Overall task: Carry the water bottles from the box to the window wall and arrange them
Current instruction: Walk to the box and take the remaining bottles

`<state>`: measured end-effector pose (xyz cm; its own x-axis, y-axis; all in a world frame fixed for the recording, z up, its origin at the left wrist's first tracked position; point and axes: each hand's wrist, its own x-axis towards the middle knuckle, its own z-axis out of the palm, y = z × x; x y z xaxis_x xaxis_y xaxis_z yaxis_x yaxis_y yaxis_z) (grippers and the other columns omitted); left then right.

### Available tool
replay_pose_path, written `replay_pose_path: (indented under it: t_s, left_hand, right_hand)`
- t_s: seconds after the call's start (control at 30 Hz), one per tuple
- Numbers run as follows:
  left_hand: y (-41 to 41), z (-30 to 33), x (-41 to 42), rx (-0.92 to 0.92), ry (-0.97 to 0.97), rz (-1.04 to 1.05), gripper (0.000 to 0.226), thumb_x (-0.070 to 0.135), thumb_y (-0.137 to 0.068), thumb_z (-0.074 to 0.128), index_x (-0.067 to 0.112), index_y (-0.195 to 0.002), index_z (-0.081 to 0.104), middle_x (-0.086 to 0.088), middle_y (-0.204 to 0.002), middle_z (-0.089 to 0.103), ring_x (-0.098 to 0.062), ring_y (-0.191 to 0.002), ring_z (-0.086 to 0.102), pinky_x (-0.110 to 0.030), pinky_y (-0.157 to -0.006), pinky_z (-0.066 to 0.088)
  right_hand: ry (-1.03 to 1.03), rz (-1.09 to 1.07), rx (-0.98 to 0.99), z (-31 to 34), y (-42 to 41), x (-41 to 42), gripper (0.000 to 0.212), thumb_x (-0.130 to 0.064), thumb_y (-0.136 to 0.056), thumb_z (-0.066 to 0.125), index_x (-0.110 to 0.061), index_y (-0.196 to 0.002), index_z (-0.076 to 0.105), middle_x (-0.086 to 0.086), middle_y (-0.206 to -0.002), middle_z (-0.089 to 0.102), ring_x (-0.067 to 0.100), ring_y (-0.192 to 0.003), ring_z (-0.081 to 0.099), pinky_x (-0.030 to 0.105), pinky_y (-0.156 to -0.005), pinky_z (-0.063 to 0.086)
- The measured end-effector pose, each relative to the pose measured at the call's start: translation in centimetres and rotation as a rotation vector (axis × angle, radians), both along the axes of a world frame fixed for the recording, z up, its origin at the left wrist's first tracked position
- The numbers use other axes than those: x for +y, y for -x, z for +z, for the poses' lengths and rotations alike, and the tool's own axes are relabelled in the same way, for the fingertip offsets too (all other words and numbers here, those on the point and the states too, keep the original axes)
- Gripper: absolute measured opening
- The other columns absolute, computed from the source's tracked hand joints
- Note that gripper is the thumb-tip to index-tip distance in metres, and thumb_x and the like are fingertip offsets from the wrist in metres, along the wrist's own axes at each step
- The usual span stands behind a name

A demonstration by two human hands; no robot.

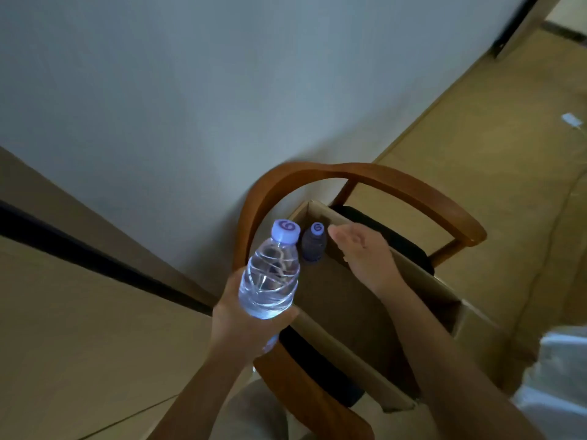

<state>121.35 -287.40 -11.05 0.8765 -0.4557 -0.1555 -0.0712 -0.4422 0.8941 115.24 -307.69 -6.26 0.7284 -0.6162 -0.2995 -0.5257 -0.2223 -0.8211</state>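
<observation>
My left hand (241, 325) grips a clear water bottle (270, 281) with a pale purple cap, held upright above the near left corner of the cardboard box (355, 354). A second water bottle (313, 242) with the same cap stands inside the box at its far corner. Over the box my right hand (362, 252) reaches with its fingers straight, just right of that bottle and holding nothing. The rest of the box's inside looks dark and bare.
The box sits on a wooden armchair (397, 182) with a curved backrest and a dark seat, pushed against a grey wall (190, 90). Beige floor (476, 122) stretches to the right. A dark strip (95, 265) crosses the left. White plastic (556, 376) lies at lower right.
</observation>
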Motion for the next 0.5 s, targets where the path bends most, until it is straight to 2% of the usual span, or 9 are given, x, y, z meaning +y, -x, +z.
replay_pose_path:
  t_s: [0.1, 0.13, 0.27, 0.37, 0.43, 0.47, 0.5]
  left_hand:
    - [-1.3, 0.1, 1.0, 0.053, 0.006, 0.062, 0.066, 0.022, -0.048, 0.092, 0.043, -0.094, 0.050, 0.019, -0.094, 0.061, 0.011, -0.083, 0.060, -0.009, -0.065, 0.043]
    - [-1.6, 0.0, 1.2, 0.066, 0.000, 0.082, 0.066, 0.022, -0.048, 0.091, 0.041, -0.095, 0.050, 0.018, -0.096, 0.062, 0.005, -0.084, 0.061, -0.012, -0.067, 0.043]
    - [-2.6, -0.6, 1.6, 0.114, -0.024, 0.148, 0.069, 0.016, -0.048, 0.092, 0.034, -0.100, 0.051, 0.014, -0.092, 0.064, -0.002, -0.083, 0.062, -0.017, -0.068, 0.043]
    - [-3.4, -1.2, 1.5, 0.189, -0.054, 0.093, 0.064, 0.014, -0.050, 0.092, 0.036, -0.099, 0.057, 0.012, -0.078, 0.069, -0.002, -0.071, 0.065, -0.020, -0.062, 0.050]
    - [-3.9, -1.3, 1.3, 0.229, -0.039, 0.062, 0.067, 0.019, -0.045, 0.092, 0.038, -0.098, 0.056, 0.009, -0.083, 0.070, -0.005, -0.078, 0.067, -0.027, -0.070, 0.054]
    - [-4.1, -1.3, 1.1, 0.237, -0.040, 0.068, 0.070, 0.026, -0.040, 0.091, 0.038, -0.099, 0.054, 0.009, -0.089, 0.069, -0.003, -0.085, 0.066, -0.027, -0.075, 0.053]
    - [-4.1, -1.5, 1.0, 0.236, -0.052, 0.081, 0.072, 0.031, -0.038, 0.091, 0.038, -0.098, 0.053, 0.012, -0.093, 0.066, 0.004, -0.088, 0.063, -0.022, -0.074, 0.050]
  right_hand:
    - [-0.048, -0.014, 0.109, -6.2, -2.8, -0.6, 0.011, -0.034, -0.090, 0.057, -0.023, -0.092, 0.056, -0.006, -0.087, 0.058, 0.004, -0.080, 0.053, 0.024, -0.078, 0.039]
    - [-0.067, -0.023, 0.127, -7.9, -3.7, -0.8, 0.013, -0.034, -0.088, 0.060, -0.024, -0.096, 0.055, -0.009, -0.092, 0.058, 0.004, -0.085, 0.053, 0.024, -0.082, 0.038]
    - [-0.097, -0.144, 0.173, -13.9, -6.7, -1.9, 0.048, -0.037, -0.081, 0.069, -0.016, -0.121, 0.054, -0.003, -0.114, 0.058, 0.013, -0.109, 0.054, 0.025, -0.089, 0.038]
    - [-0.077, -0.241, 0.198, -17.4, -8.9, -2.5, 0.050, -0.039, -0.076, 0.073, -0.022, -0.118, 0.052, -0.006, -0.111, 0.057, 0.015, -0.109, 0.055, 0.024, -0.085, 0.035]
    - [-0.078, -0.295, 0.221, -19.4, -10.0, -2.8, 0.056, -0.039, -0.072, 0.075, -0.023, -0.119, 0.050, -0.003, -0.115, 0.058, 0.017, -0.110, 0.055, 0.026, -0.086, 0.034]
    - [-0.081, -0.326, 0.238, -20.3, -10.4, -2.9, 0.058, -0.039, -0.071, 0.077, -0.022, -0.120, 0.050, -0.002, -0.118, 0.057, 0.019, -0.112, 0.055, 0.027, -0.087, 0.035]
    - [-0.079, -0.351, 0.250, -21.2, -10.7, -3.0, 0.062, -0.038, -0.070, 0.078, -0.022, -0.122, 0.049, 0.000, -0.120, 0.056, 0.021, -0.114, 0.053, 0.030, -0.091, 0.037]
